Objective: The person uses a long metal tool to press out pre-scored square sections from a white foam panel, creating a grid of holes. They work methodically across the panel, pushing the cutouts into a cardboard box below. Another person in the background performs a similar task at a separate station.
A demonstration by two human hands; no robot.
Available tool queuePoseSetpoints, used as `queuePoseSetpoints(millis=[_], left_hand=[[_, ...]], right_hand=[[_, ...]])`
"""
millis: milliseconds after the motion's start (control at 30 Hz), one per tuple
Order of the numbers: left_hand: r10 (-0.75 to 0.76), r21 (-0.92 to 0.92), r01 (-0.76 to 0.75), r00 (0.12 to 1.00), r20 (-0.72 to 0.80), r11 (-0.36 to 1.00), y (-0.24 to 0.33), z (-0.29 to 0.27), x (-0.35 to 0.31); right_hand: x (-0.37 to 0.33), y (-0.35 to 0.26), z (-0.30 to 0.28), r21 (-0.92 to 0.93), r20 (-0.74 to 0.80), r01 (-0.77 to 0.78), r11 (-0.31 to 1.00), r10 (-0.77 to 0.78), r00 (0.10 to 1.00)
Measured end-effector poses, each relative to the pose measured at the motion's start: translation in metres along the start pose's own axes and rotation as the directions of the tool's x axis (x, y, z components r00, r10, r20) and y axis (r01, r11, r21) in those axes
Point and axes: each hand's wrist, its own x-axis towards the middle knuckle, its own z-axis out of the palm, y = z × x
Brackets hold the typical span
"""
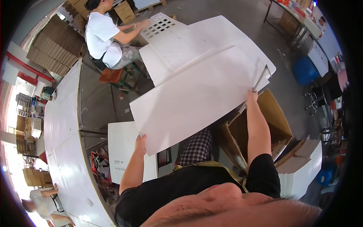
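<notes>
A large white sheet (pixel 193 102), flat and stiff-looking, is held tilted in front of me over a white table. My left hand (pixel 140 145) is closed on its near left corner, thumb on top. My right hand (pixel 252 96) is closed at its right edge. Beside the right fingers a thin grey strip (pixel 260 78) slants up toward the table's right corner; I cannot make out its kind or whether the hand holds it. Under the sheet lies the white work table (pixel 211 32), partly hidden by it.
An open cardboard box (pixel 272 117) stands below my right arm. A white carton (pixel 121 142) is beside my left forearm. Across the table a seated person (pixel 104 36) touches a white panel with dark squares (pixel 160 25). A long white bench (pixel 62 125) runs along the left.
</notes>
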Motion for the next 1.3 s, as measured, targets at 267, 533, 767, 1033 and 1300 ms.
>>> queuePoseSetpoints(millis=[267, 533, 767, 1033, 1300], left_hand=[[0.253, 0.18, -0.279, 0.955, 0.156, 0.943, 0.043, -0.002, -0.034], [0.533, -0.017, -0.577, 0.741, 0.409, 0.816, 0.162, -0.01, -0.093], [0.755, 0.018, -0.8, 0.572, 0.32, 0.599, 0.237, -0.044, -0.157], [0.695, 0.139, -0.685, 0.677, -0.243, 0.716, 0.232, -0.101, -0.185], [0.528, 0.056, -0.547, 0.768, -0.364, 0.835, 0.168, -0.128, -0.16]], right_hand=[[-0.029, -0.066, -0.045, -0.176, 0.358, 0.131, 0.976, -0.061, 0.932], [-0.058, -0.131, -0.07, -0.135, 0.432, 0.351, 0.927, -0.264, 0.862], [-0.115, -0.27, -0.087, -0.017, 0.494, 0.389, 0.921, -0.33, 0.804], [-0.177, -0.344, -0.021, -0.192, 0.594, 0.484, 0.854, -0.292, 0.749], [-0.207, -0.334, 0.027, -0.248, 0.729, 0.578, 0.777, -0.244, 0.64]])
